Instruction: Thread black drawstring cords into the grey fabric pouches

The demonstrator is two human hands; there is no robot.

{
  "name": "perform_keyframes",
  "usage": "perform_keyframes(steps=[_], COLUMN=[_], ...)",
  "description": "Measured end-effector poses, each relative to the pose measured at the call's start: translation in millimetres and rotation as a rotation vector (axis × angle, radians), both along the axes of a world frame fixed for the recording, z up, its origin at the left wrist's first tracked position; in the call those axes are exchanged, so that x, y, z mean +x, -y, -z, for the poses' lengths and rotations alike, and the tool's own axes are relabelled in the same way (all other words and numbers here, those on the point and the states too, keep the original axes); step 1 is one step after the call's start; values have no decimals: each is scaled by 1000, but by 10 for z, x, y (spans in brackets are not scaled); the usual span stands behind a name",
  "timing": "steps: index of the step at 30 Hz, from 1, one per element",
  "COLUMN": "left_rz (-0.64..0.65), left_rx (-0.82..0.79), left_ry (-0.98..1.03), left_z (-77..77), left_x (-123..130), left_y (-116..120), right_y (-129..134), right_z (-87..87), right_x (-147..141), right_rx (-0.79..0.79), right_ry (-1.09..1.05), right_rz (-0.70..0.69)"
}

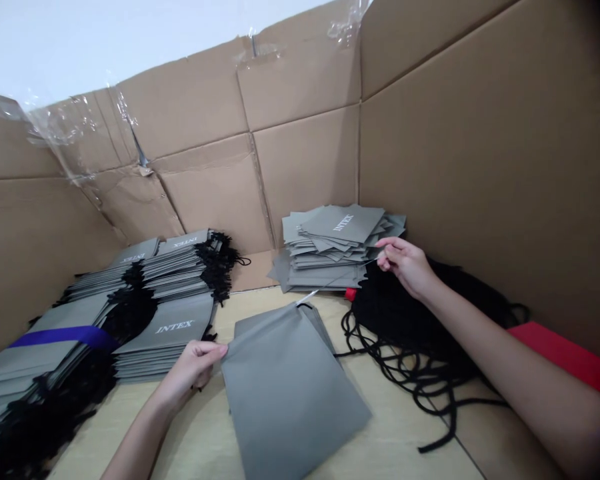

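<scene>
My left hand (200,363) pinches the upper left corner of a plain grey fabric pouch (295,393). In my right hand (403,263), closed at the fingertips, is a thin, pale, needle-like rod (325,287), partly blurred. It slants down to the pouch's top edge, where a short bit of black cord shows. Whether the rod runs inside the hem I cannot tell. Under the pouch, another grey piece sticks out. Beneath my right forearm lies a heap of black cords (395,313), with loose ends trailing over the table.
Behind stands an uneven stack of grey INTEX pouches (343,223). Neater stacks of corded pouches (165,327) fill the left, one bound by a purple band (63,337). Cardboard walls (300,167) enclose the pale tabletop (190,433). A red object (565,353) lies at right.
</scene>
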State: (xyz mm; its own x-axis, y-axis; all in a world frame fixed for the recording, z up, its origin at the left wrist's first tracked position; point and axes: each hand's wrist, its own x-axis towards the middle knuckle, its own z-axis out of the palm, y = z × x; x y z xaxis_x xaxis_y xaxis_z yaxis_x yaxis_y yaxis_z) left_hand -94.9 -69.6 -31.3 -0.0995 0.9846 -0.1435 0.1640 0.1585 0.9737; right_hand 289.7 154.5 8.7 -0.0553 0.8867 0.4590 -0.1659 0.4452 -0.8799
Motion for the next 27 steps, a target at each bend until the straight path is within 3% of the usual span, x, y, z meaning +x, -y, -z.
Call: perform_keyframes(steps=[4,8,19,23,27], left_rz=[-59,-104,-121,-188,-169], left_rx=[36,14,9,20,50], left_ry=[223,288,58,-41,-81], left_z=[-6,-21,-48,-43,-18], left_x=[-49,-66,-130,-185,-158], left_y=[43,75,130,161,148], right_y=[0,-1,-25,-22,-19], right_z=[14,31,32,39,39], right_x=[18,0,15,53,62], right_rx=[-7,-36,-102,-89,-58], right_ry=[-18,-6,-51,-55,-15], right_rz=[-28,-41,152,158,197])
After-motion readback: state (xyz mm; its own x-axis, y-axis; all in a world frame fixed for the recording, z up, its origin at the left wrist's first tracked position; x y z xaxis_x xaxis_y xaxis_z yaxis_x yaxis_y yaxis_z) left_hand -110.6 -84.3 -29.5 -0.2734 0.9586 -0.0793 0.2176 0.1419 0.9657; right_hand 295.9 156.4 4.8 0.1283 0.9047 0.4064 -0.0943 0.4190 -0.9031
